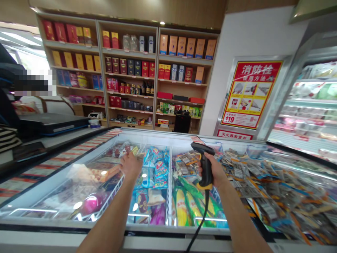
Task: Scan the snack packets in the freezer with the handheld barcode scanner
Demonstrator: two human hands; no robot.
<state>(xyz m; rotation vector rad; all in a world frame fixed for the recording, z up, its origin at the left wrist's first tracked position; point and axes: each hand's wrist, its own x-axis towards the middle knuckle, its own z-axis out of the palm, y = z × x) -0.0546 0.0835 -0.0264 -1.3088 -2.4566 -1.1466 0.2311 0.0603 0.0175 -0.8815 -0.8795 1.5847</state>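
My right hand (216,170) is wrapped round the grip of a black and yellow barcode scanner (206,167), whose head points left. A black cable (202,225) runs down from the scanner's base. Over the left part of a chest freezer (181,133) is my left hand (131,164), its fingers apart and nothing visible in them. Beside it, blue ice-cream packets (160,170) lie in a white wire basket. Yellow and green packs (184,207) lie below the scanner. To the right of my right hand spreads a big heap of small grey and orange packets (263,179).
Shelves (155,73) of boxed bottles line the back wall. A red fire-hydrant notice (251,93) hangs at the right, near a lit display fridge (308,102). On the left, a counter (65,138) carries a dark flat device (52,123), with a person behind it.
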